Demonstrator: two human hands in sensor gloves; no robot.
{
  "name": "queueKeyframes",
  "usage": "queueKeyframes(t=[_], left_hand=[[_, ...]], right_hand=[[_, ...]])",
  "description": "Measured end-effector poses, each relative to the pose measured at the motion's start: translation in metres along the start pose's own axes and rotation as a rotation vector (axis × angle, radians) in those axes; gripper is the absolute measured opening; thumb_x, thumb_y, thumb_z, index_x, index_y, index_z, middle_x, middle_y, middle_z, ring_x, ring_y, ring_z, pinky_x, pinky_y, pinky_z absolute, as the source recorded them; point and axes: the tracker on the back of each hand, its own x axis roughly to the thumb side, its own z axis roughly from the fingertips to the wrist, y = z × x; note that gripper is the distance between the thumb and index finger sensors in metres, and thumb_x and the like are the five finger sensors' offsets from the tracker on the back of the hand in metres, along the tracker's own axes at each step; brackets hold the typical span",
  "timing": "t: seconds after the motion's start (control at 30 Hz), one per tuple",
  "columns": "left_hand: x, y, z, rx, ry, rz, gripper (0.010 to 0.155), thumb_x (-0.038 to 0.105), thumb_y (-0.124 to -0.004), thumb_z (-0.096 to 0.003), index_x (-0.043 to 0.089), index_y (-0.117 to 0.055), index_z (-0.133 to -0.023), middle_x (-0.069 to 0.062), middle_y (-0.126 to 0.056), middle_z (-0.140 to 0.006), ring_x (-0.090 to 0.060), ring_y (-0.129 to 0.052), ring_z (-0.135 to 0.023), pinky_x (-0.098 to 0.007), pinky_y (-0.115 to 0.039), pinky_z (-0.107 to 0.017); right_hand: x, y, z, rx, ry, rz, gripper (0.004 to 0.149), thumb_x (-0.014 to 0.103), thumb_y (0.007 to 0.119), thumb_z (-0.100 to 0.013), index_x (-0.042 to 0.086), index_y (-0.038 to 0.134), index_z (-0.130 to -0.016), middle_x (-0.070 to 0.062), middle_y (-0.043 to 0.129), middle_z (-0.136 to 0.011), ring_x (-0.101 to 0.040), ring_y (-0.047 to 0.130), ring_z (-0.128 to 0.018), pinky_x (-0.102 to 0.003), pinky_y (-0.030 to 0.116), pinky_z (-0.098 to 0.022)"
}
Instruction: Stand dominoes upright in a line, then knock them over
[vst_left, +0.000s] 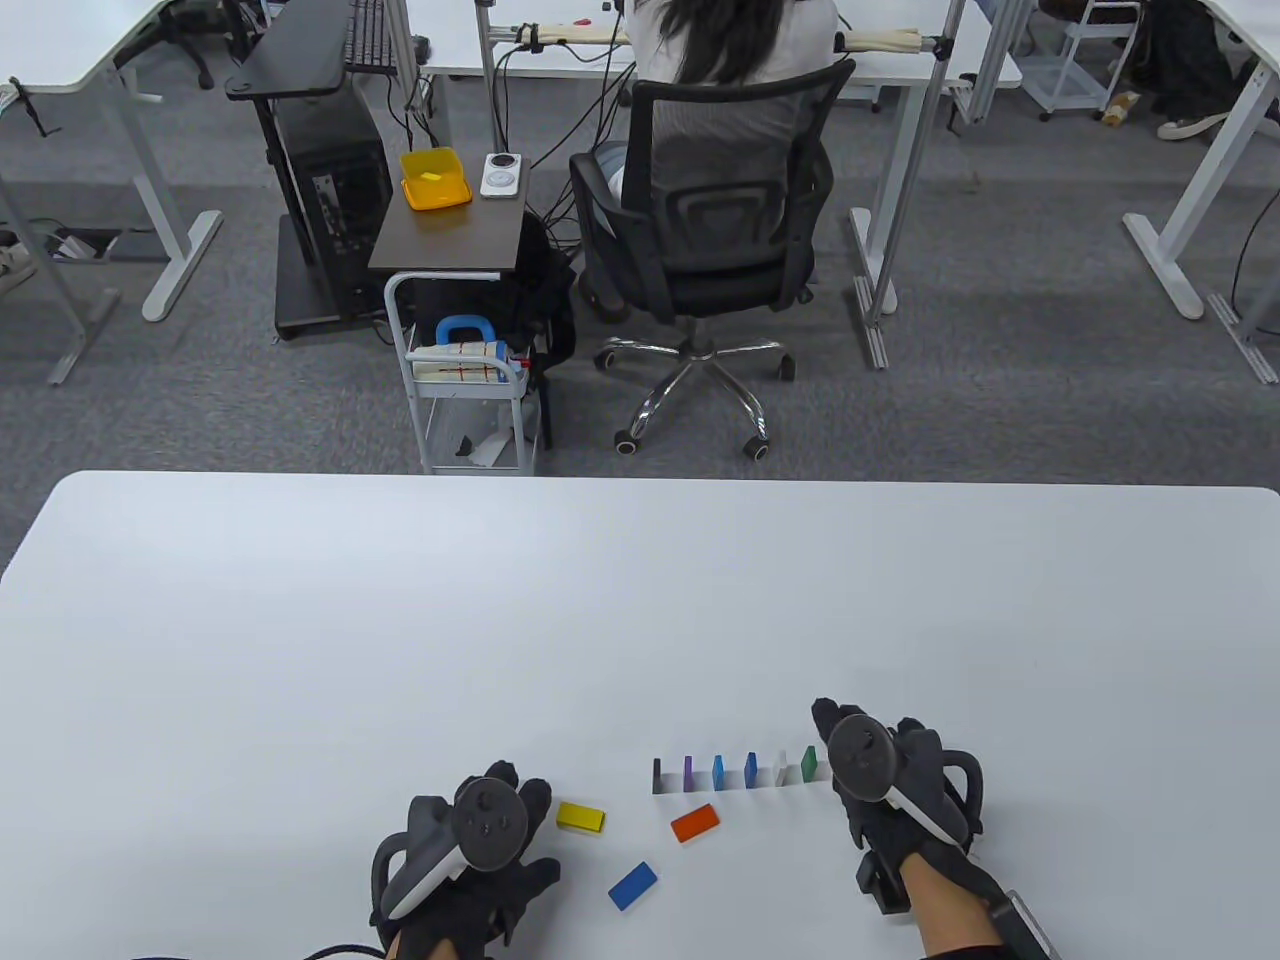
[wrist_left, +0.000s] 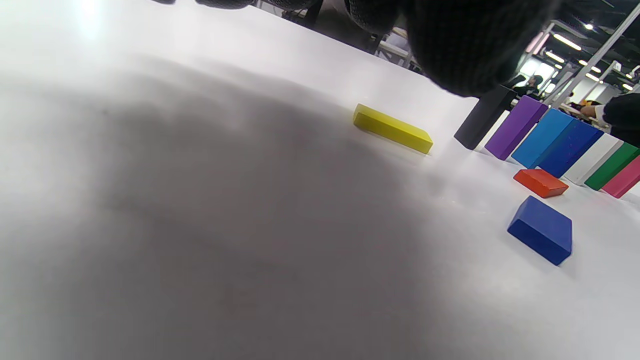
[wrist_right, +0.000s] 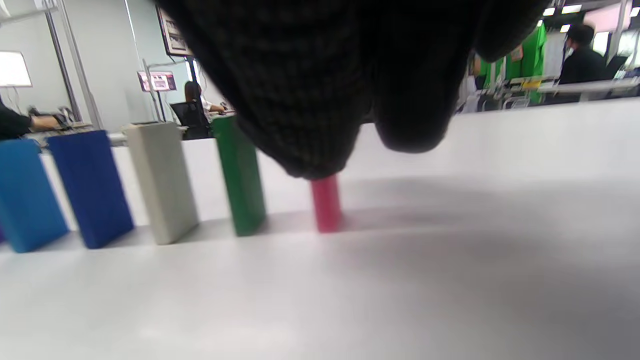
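A row of upright dominoes stands near the front of the white table (vst_left: 400, 620): black (vst_left: 657, 775), purple (vst_left: 688, 771), light blue (vst_left: 718, 771), dark blue (vst_left: 751, 769), white (vst_left: 781, 767) and green (vst_left: 809, 763). A pink domino (wrist_right: 326, 202) stands at the row's right end, hidden under my hand in the table view. My right hand (vst_left: 835, 740) holds the pink domino by its top. Flat on the table lie a yellow domino (vst_left: 580, 818), an orange one (vst_left: 695, 823) and a blue one (vst_left: 632, 886). My left hand (vst_left: 525, 800) rests just left of the yellow domino, holding nothing.
Beyond the table's far edge are a small white cart (vst_left: 470, 400), a side table with a yellow box (vst_left: 435, 180), and a person seated in a black office chair (vst_left: 715, 230). Other desks stand further back.
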Motion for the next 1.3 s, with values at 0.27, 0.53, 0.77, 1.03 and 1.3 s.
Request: queueKeyframes(t=[0.27,0.53,0.77,1.03,1.3], left_hand=[[0.0,0.002,0.002,0.017,-0.005,0.006,0.076,0.053,-0.079,-0.0395,0.035,-0.045,-0.104,-0.009,-0.032,-0.122,-0.045,-0.04,-0.11,-0.06,-0.047,-0.081],[0.001,0.007,0.005,0.039,-0.02,0.02,0.075,0.053,-0.079,-0.0393,0.035,-0.045,-0.104,-0.009,-0.033,-0.121,-0.044,-0.043,-0.11,-0.06,-0.048,-0.081],[0.002,0.006,0.005,0.032,-0.029,0.016,0.075,0.053,-0.079,-0.0393,0.035,-0.046,-0.104,-0.009,-0.036,-0.121,-0.043,-0.046,-0.11,-0.06,-0.049,-0.081],[0.004,0.005,0.004,0.023,-0.033,0.003,0.075,0.053,-0.079,-0.0392,0.035,-0.047,-0.104,-0.008,-0.036,-0.122,-0.043,-0.045,-0.11,-0.06,-0.049,-0.081],[0.004,0.002,0.003,0.004,-0.031,0.007,0.074,0.052,-0.08,-0.0392,0.035,-0.047,-0.104,-0.008,-0.036,-0.122,-0.043,-0.046,-0.11,-0.06,-0.048,-0.081]], right_hand=[[0.034,-0.039,0.02,-0.198,-0.102,0.029,0.074,0.033,0.1,-0.031,0.023,0.073,-0.1,-0.01,0.079,-0.099,-0.036,0.095,-0.078,-0.061,0.064,-0.069],[0.126,-0.045,0.065,-0.282,-0.5,0.1,0.056,0.033,0.101,-0.031,0.022,0.089,-0.085,-0.006,0.097,-0.079,-0.016,0.107,-0.038,-0.049,0.082,-0.058],[0.16,0.009,0.058,-0.032,-0.597,0.197,0.056,0.03,0.101,-0.031,0.024,0.089,-0.084,-0.005,0.097,-0.079,-0.015,0.107,-0.037,-0.048,0.083,-0.058],[0.162,0.028,0.051,0.017,-0.574,0.233,0.058,0.026,0.101,-0.032,0.024,0.086,-0.088,-0.005,0.093,-0.084,-0.016,0.106,-0.04,-0.049,0.081,-0.06],[0.168,0.032,0.051,0.044,-0.587,0.284,0.056,0.022,0.099,-0.034,0.025,0.085,-0.088,-0.003,0.092,-0.085,-0.015,0.105,-0.043,-0.05,0.078,-0.063]])
